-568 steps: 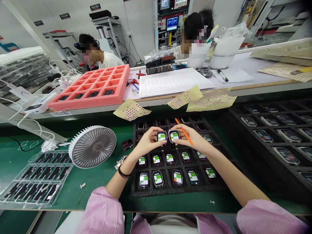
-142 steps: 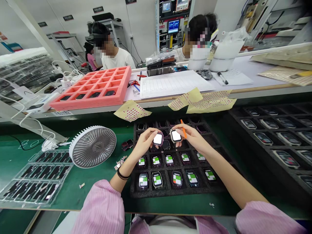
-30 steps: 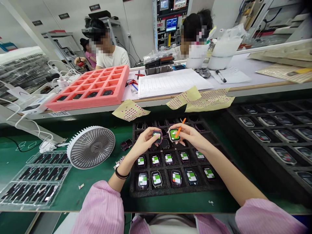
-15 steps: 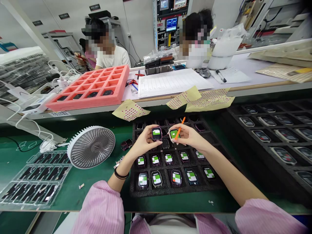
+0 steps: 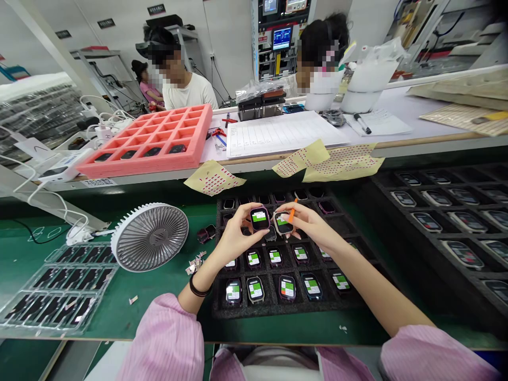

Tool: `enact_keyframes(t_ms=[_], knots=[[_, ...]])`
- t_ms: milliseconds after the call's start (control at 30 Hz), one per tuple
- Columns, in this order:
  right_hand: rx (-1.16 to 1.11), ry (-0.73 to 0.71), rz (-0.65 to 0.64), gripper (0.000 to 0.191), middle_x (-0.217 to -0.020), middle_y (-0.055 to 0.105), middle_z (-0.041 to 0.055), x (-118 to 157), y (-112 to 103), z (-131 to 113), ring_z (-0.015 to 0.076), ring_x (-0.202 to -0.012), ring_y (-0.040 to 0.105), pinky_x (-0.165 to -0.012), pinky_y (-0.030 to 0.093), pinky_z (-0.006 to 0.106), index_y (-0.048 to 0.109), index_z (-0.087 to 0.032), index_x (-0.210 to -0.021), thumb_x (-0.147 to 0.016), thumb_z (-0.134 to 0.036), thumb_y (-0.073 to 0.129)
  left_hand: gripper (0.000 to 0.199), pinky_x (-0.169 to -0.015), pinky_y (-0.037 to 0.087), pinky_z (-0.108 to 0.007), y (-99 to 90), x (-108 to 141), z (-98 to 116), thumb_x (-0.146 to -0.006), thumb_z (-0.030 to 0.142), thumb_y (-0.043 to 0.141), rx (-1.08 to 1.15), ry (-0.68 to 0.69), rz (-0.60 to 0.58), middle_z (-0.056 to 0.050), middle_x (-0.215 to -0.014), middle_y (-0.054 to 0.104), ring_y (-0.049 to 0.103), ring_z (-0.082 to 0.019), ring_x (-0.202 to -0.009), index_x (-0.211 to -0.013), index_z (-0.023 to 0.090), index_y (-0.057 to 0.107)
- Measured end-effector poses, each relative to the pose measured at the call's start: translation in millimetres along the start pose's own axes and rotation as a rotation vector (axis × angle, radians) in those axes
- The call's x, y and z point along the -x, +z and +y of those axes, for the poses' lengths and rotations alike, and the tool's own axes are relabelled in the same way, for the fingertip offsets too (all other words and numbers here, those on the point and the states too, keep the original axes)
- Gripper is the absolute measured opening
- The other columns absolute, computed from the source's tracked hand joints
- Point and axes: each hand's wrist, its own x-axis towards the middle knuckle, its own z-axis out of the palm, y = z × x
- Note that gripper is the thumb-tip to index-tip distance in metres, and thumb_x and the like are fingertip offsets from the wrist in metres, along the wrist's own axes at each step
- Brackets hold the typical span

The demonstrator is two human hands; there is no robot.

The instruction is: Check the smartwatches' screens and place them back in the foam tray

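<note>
My left hand (image 5: 243, 233) grips a purple-rimmed smartwatch (image 5: 260, 218) by its edges, its lit screen showing green and white. Beside it, my right hand (image 5: 307, 219) holds a silver-rimmed smartwatch (image 5: 282, 224) with a similar screen. An orange stick-like tool (image 5: 292, 212) is also held in the right hand, partly covered by the fingers. Both watches are above a black foam tray (image 5: 262, 312), close together but apart. Several lit watches (image 5: 287, 287) sit in the tray's front compartments, and dark ones lie in the rear rows.
A round fan (image 5: 153, 238) and clear plastic trays (image 5: 89, 323) stand on the left. Another black watch tray (image 5: 432, 248) lies at right. Above, a shelf carries a pink foam tray (image 5: 138, 168) and a paper form (image 5: 278, 135). Two co-workers sit opposite.
The left-hand watch has shifted slightly right and turned more toward the camera. The orange tool has tilted and now sits lower, behind the right fingers. A co-worker's raised hand has left view.
</note>
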Motion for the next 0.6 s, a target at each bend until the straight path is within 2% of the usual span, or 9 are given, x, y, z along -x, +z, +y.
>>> enact_keyframes(t_ms=[100, 200, 333, 433, 500, 600], knots=[[0.025, -0.002, 0.031, 0.034, -0.078, 0.059, -0.0003, 1, 5, -3, 0.0095, -0.053, 0.056, -0.041, 0.037, 0.02, 0.062, -0.02, -0.099, -0.077, -0.045, 0.069, 0.046, -0.069, 0.052, -0.025, 0.9, 1, 3, -0.077, 0.02, 0.072, -0.114, 0.084, 0.014, -0.008, -0.114, 0.063, 0.062, -0.017, -0.094, -0.118, 0.019, 0.052], [0.054, -0.019, 0.038, 0.034, -0.073, 0.057, -0.0013, 4, 10, -4, 0.0103, -0.052, 0.054, -0.043, 0.041, 0.023, 0.062, -0.02, -0.102, -0.083, -0.049, 0.06, 0.045, -0.073, 0.053, -0.028, 3.1, 2, 3, -0.076, 0.026, 0.074, -0.261, 0.193, -0.016, -0.008, -0.112, 0.062, 0.06, -0.02, -0.098, -0.116, 0.02, 0.055], [0.141, -0.052, 0.019, 0.039, -0.079, 0.06, -0.0001, 10, 21, -1, 0.0093, -0.049, 0.049, -0.049, 0.046, 0.027, 0.06, -0.022, -0.116, -0.089, -0.048, 0.053, 0.046, -0.09, 0.05, -0.041, 8.6, 4, -3, -0.077, 0.022, 0.073, -0.565, 0.307, -0.083, -0.011, -0.118, 0.06, 0.057, -0.026, -0.111, -0.119, 0.019, 0.055], [0.209, -0.047, 0.004, 0.042, -0.089, 0.065, 0.0027, 15, 25, -1, 0.0115, -0.056, 0.053, -0.052, 0.048, 0.028, 0.056, -0.023, -0.125, -0.088, -0.045, 0.055, 0.045, -0.086, 0.05, -0.043, 10.4, 6, -7, -0.078, 0.016, 0.069, -0.729, 0.325, -0.089, -0.013, -0.121, 0.061, 0.059, -0.027, -0.109, -0.12, 0.017, 0.054], [0.194, -0.039, -0.005, 0.045, -0.101, 0.066, 0.0054, 15, 24, -2, 0.0144, -0.067, 0.059, -0.055, 0.05, 0.028, 0.057, -0.024, -0.125, -0.084, -0.042, 0.062, 0.042, -0.084, 0.05, -0.041, 9.1, 6, -6, -0.078, 0.017, 0.068, -0.71, 0.351, -0.055, -0.012, -0.118, 0.063, 0.06, -0.026, -0.106, -0.118, 0.018, 0.055], [0.081, -0.032, -0.056, 0.047, -0.111, 0.067, 0.0066, 14, 20, -8, 0.0195, -0.091, 0.065, -0.075, 0.055, 0.032, 0.061, -0.024, -0.119, -0.076, -0.037, 0.071, 0.037, -0.087, 0.049, -0.04, 5.3, 5, 0, -0.077, 0.022, 0.07, -0.542, 0.421, 0.01, -0.01, -0.111, 0.065, 0.061, -0.024, -0.103, -0.112, 0.019, 0.059]])
